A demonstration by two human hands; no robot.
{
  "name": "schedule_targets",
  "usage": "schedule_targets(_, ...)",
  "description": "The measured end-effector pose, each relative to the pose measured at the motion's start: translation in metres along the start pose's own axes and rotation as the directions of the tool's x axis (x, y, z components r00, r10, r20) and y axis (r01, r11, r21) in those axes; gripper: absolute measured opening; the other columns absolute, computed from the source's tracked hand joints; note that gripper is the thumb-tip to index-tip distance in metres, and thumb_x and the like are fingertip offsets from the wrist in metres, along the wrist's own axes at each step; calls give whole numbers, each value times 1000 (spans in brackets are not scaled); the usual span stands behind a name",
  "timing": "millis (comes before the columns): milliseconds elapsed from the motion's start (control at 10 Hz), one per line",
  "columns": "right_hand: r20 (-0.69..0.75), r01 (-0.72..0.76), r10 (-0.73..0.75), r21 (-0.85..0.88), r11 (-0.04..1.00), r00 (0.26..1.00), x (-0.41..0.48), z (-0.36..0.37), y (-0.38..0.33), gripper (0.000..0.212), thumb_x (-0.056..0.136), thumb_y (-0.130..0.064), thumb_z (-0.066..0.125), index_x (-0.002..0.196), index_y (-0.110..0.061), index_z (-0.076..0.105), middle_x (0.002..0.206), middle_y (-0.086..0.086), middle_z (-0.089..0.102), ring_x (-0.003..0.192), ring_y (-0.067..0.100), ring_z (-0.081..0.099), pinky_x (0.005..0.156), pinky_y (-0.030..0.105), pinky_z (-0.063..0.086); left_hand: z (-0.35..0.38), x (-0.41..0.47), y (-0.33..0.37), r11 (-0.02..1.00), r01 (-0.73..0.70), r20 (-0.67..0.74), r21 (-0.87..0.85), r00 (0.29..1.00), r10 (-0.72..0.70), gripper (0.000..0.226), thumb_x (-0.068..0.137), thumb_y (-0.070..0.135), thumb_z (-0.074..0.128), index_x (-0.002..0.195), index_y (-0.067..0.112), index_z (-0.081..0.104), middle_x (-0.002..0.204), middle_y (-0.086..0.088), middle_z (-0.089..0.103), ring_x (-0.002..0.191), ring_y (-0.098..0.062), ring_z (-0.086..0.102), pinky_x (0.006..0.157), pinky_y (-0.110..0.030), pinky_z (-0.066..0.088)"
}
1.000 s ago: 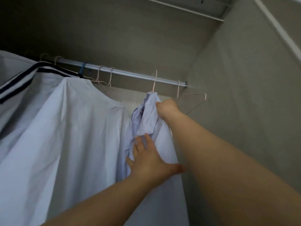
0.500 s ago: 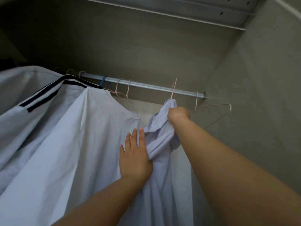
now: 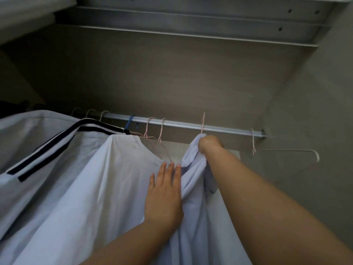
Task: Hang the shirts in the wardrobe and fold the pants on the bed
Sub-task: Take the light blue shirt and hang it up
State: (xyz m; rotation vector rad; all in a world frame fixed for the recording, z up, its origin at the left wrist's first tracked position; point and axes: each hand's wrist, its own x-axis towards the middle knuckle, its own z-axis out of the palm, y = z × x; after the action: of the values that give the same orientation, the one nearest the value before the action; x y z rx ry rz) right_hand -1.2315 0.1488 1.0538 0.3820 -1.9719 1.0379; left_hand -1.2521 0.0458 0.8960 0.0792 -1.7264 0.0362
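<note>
Lilac fabric, soft and creased, is bunching at the collar inside the right hand (image 3: 207, 144), whose grip is curling tight round the pale lilac shirt (image 3: 193, 169) just under the right half of the rail (image 3: 229, 130). A thin pink wire hook (image 3: 202, 123) is rising out of that bunch and crossing the ribbed metal rail. The shirt's body is falling below in long loose folds.

The left hand (image 3: 164, 194) is lying flat with its grip open, fingers straight and close together, pressing on the smooth white shirt (image 3: 95, 188) that is hanging near the rail's middle; the hand's thumb side is touching the lilac folds. Toward the rail's left end a pale garment with two dark stripes (image 3: 47, 148) is draping wide. At the rail's right end a bare white hanger (image 3: 298, 151) with a rounded shoulder is hanging near the matt grey-brown side panel of the wardrobe (image 3: 315, 111)
</note>
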Motion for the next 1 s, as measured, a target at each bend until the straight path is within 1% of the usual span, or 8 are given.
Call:
schedule_targets(100,-5,4,-2,286,958,1000,13,12,8,39,97,-16,34,132,-7,49,135,10,50,124,28,48,97,33,41,5,4,-6,999,-16,8,-51,1000,16,87,87,18,45,149,18,-17,158,-1,-16,144,-21,-17,117,-37,-4)
schedule_targets(300,95,187,-187,13,982,978,12,35,8,40,95,-13,31,126,2,52,133,21,51,121,35,50,97,38,41,15,-7,-14,978,-34,-25,-206,999,29,87,81,15,47,150,20,-4,158,4,-4,145,-14,-3,117,-31,3)
schedule_targets(400,101,249,-238,-109,962,966,13,44,2,38,91,-16,36,111,3,61,124,24,57,110,38,58,85,36,46,14,-13,-17,929,-9,-89,-370,996,-26,90,69,7,52,150,18,13,153,2,20,141,-16,18,114,-32,16)
schedule_targets(500,85,289,-280,-141,947,956,14,50,1,35,92,-24,39,110,-5,63,125,17,58,112,33,55,80,29,41,12,-20,-22,875,10,-106,-484,992,-70,96,65,18,55,151,19,11,154,5,19,141,-14,19,115,-33,18)
schedule_targets(600,121,304,-287,-158,940,950,11,53,4,39,93,-32,38,113,-9,61,128,16,55,115,32,51,84,29,39,10,-29,-23,845,49,-100,-533,988,-121,101,76,45,57,144,35,-17,157,10,3,143,-9,8,117,-33,12)
schedule_targets(800,186,336,-331,4,942,925,3,54,17,59,91,-55,36,136,-17,46,148,14,29,135,32,27,108,39,25,-6,-34,-26,909,49,-132,-414,985,-114,115,77,54,61,110,54,-49,149,17,-28,144,-13,3,112,-28,18)
schedule_targets(900,88,353,-379,224,909,921,-8,61,38,57,90,-54,45,131,-14,43,139,9,32,112,25,46,89,31,37,-17,-39,-25,890,72,-129,-451,981,-145,110,77,42,67,118,63,-33,150,15,-21,136,-21,29,92,-22,35)
schedule_targets(1000,7,382,-400,282,880,917,-20,71,66,55,87,-54,48,133,-26,38,139,0,30,110,21,47,86,29,36,-30,-46,-29,907,112,-116,-407,978,-173,96,83,22,62,123,69,-11,147,11,-2,107,-22,54,71,-22,42)
